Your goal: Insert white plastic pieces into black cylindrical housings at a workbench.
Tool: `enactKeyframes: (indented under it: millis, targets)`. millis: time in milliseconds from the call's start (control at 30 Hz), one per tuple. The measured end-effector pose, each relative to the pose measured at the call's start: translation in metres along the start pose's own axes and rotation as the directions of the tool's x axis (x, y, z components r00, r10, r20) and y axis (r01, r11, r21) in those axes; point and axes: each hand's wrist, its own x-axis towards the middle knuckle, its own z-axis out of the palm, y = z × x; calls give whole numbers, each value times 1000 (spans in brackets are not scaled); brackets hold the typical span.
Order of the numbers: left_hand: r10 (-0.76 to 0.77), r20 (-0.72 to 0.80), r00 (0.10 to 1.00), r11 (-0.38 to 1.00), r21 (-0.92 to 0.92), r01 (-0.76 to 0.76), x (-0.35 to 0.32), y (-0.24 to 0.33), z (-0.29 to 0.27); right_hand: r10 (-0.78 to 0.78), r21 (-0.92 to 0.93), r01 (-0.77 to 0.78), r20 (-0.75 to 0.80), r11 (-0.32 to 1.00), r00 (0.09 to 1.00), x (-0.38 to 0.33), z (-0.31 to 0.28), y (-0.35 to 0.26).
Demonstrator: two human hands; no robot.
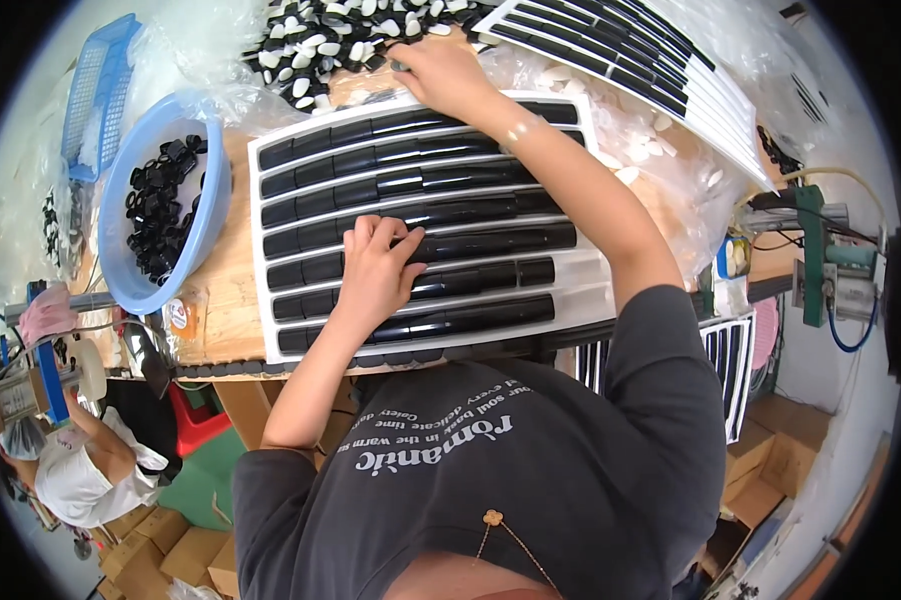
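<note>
A white tray (582, 318) with several rows of glossy black pieces (330, 232) lies before me on the table. My left hand (372, 268) rests over the middle rows, fingers bent and fingertips on the black pieces, with thumb and index finger apart. Stretched across the tray's far edge, my right hand (442, 78) has its thumb and fingers pinched together beside a heap of loose black and white pieces (315, 45). What those fingertips hold is too small to make out.
On the left stand a blue basin (217, 190) of black pieces and a blue basket (98, 95). A second tray (710, 105) of black strips lies at the far right, by crumpled clear plastic (685, 195). A green-framed machine (812, 255) is right; another person (95, 460) sits lower left.
</note>
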Motion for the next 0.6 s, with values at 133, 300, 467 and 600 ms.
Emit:
enactKeyframes:
  millis: [133, 300, 467, 600]
  targets:
    - [38, 15, 999, 999, 28, -39, 3, 2, -2, 219, 529, -198, 23, 825, 975, -66, -81, -25]
    - [389, 200, 899, 917, 6, -398, 35, 14, 1, 505, 870, -489, 394, 65, 768, -152, -107, -44]
    - [400, 323, 858, 901, 34, -433, 47, 8, 1, 520, 801, -595, 538, -70, 663, -216, -87, -62]
    - [404, 315, 859, 914, -104, -392, 49, 5, -3, 640, 848, -485, 498, -216, 585, -220, -94, -71]
